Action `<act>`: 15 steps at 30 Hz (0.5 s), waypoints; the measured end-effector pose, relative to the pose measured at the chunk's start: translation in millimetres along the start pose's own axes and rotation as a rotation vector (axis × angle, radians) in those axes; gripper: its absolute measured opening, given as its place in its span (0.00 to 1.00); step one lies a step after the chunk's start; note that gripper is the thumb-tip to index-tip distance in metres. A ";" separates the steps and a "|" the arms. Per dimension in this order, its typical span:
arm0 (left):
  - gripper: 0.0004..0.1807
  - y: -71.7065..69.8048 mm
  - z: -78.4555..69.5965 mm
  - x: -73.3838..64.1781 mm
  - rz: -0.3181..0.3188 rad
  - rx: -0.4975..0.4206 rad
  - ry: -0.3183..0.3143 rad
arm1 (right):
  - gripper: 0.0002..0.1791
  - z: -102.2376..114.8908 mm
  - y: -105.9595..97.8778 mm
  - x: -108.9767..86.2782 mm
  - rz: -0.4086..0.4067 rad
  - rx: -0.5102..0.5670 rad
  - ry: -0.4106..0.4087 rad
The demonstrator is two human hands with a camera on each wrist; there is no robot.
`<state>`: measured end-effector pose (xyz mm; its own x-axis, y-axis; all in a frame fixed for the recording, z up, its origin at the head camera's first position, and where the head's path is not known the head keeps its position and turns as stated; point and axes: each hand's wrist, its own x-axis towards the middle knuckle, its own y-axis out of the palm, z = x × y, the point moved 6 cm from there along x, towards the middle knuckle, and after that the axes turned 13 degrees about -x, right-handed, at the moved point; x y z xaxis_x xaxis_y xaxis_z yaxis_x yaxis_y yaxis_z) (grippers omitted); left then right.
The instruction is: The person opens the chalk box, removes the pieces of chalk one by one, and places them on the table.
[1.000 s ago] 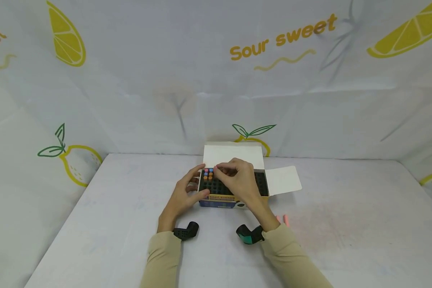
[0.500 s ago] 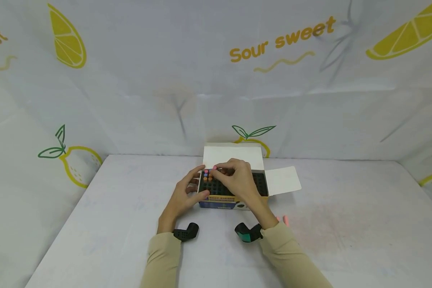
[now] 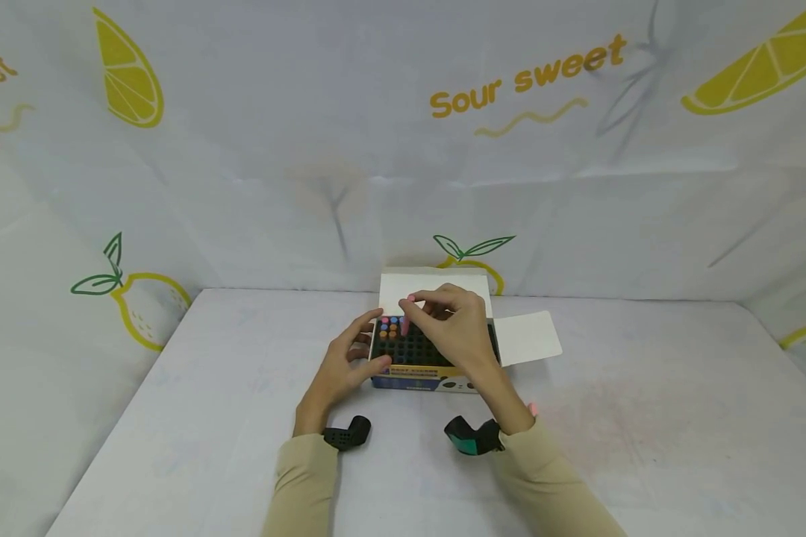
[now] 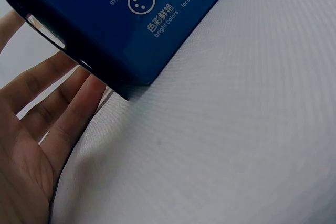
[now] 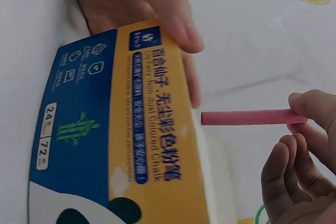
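An upright pink chalk stick [image 5: 247, 117] is pinched at its top end between thumb and index finger of my right hand [image 3: 460, 324]. Its lower end sits right at the holes of the chalk box [image 3: 410, 379], as the head view shows. My left hand [image 3: 342, 362] holds the box's left end, thumb on the front edge and fingers round the side and back. Blue and yellow print covers the box front [image 5: 79, 108]. Several pink, blue and orange chalks [image 3: 388, 328] stand in the holder's left back corner. My right hand hides part of the holder.
The white lid [image 3: 436, 282] stands raised behind the box, and a side flap [image 3: 529, 338] sticks out to the right. Another pink chalk [image 3: 533, 409] lies on the white tabletop [image 3: 645, 447] beside my right wrist. A printed cloth [image 3: 295, 149] hangs behind.
My right hand has risen and shifted slightly right, bringing more of the pink chalk into view. One loose pink chalk is now hidden by my right wrist. My left hand stays put.
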<state>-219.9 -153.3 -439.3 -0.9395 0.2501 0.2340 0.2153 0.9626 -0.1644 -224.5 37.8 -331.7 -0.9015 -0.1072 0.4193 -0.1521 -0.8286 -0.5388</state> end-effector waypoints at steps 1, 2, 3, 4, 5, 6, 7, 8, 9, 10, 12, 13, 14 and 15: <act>0.41 0.1 0.1 0.1 0.000 0.000 0.000 | 0.09 0.5 -2.0 -1.4 0.005 0.005 0.009; 0.41 0.3 0.3 0.2 0.000 0.000 0.000 | 0.08 1.1 -4.1 -3.0 0.012 0.007 0.019; 0.41 0.3 0.4 0.3 -0.001 0.001 -0.002 | 0.08 1.2 -5.7 -4.7 0.018 0.010 0.027; 0.41 0.4 0.5 0.4 -0.001 0.002 -0.001 | 0.08 1.1 -7.3 -6.6 0.022 0.011 0.033; 0.41 0.5 0.7 0.5 -0.001 0.002 -0.003 | 0.08 1.0 -9.0 -8.7 0.025 0.009 0.035; 0.41 0.6 0.8 0.5 0.000 0.004 -0.005 | 0.07 0.7 -10.8 -11.0 0.028 0.008 0.037; 0.41 0.7 0.8 0.5 0.000 0.004 -0.007 | 0.07 1.0 -12.8 -13.3 0.029 0.011 0.036; 0.41 0.7 0.7 0.5 0.000 0.004 -0.008 | 0.07 0.9 -14.7 -15.6 0.030 0.012 0.029; 0.41 0.7 0.6 0.4 -0.001 0.006 -0.008 | 0.07 0.6 -16.7 -18.1 0.031 0.014 0.024; 0.41 0.6 0.5 0.3 -0.002 0.006 -0.007 | 0.06 0.4 -18.7 -20.6 0.033 0.014 0.017; 0.41 0.4 0.2 0.0 -0.004 0.007 -0.009 | 0.06 -0.3 -22.7 -26.1 0.044 0.021 0.010; 0.41 0.3 0.1 -0.2 -0.005 0.009 -0.008 | 0.05 -1.2 -24.7 -29.4 0.054 0.030 0.012; 0.41 0.2 -0.1 -0.4 -0.006 0.010 -0.006 | 0.05 -2.4 -26.6 -32.7 0.064 0.034 0.016; 0.41 0.2 -0.3 -0.5 -0.006 0.013 -0.003 | 0.05 -3.7 -28.6 -36.3 0.077 0.039 0.022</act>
<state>-219.3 -153.2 -439.2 -0.9416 0.2442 0.2319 0.2064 0.9626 -0.1755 -188.9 67.4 -334.2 -0.9187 -0.1591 0.3614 -0.0670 -0.8391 -0.5398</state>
